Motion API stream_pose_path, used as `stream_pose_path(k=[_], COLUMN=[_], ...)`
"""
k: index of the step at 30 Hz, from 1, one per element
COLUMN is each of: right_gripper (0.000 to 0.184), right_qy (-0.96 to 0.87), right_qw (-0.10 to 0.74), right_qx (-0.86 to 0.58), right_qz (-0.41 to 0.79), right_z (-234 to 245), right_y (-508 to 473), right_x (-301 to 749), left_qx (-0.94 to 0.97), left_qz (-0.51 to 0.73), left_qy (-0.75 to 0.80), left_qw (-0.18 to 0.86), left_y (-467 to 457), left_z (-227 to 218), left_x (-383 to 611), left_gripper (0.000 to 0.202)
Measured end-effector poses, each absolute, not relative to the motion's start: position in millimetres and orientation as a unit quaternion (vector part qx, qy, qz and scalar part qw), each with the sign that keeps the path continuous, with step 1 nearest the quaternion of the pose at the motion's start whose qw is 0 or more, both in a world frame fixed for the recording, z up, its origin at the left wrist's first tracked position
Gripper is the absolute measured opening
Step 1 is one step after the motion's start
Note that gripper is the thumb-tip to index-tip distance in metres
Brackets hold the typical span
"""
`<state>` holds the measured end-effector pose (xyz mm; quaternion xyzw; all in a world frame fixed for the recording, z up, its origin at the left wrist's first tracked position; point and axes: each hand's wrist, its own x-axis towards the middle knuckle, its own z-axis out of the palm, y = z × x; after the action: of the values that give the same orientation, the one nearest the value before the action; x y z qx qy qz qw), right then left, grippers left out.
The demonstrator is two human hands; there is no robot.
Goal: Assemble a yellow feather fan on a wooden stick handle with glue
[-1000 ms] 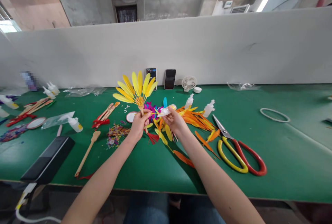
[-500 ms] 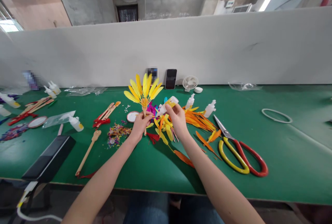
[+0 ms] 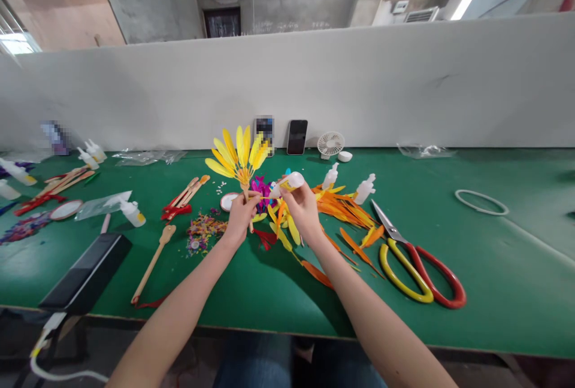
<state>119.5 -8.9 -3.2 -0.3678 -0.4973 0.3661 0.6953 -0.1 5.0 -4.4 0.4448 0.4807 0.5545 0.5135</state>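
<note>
My left hand is closed round the wooden handle of a yellow feather fan, whose feathers spread upward. A thin yellow piece shows at its fingertips; I cannot tell whether it is gripped. In my right hand is a small white glue bottle with a yellow label, tilted so that its nozzle points left towards the fan handle. Loose yellow feathers lie beneath the right hand, beside a red tassel. Behind the hands is a pile of magenta feathers.
Orange feathers and large scissors lie to the right, with upright glue bottles behind. On the left are a bare wooden stick, colourful scraps and a black power bank. A phone and small fan stand against the partition.
The glue bottle has tipped further, its base now facing me more, and moved slightly left. The feather fan has leaned a little to the left.
</note>
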Motion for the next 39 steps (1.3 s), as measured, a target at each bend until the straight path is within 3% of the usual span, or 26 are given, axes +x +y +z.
stream_pose_path(k=[10,18,39], right_gripper=[0.023,0.021,0.020], right_qy=[-0.436,-0.470,-0.400], right_qw=[0.739,0.704,0.731], right_qx=[-0.395,-0.386,-0.451], right_qz=[0.328,0.366,0.320], right_z=[6,1,-4], right_y=[-12,-10,-3], right_x=[121,117,129], left_qx=[0.451,0.459,0.466], left_qz=[0.567,0.558,0.569], left_qy=[0.483,0.489,0.491], left_qw=[0.492,0.488,0.468], left_y=[7,6,4], left_z=[-6,-7,-5], left_x=[-2,-1,-1], left_gripper=[0.011,0.013,0.008])
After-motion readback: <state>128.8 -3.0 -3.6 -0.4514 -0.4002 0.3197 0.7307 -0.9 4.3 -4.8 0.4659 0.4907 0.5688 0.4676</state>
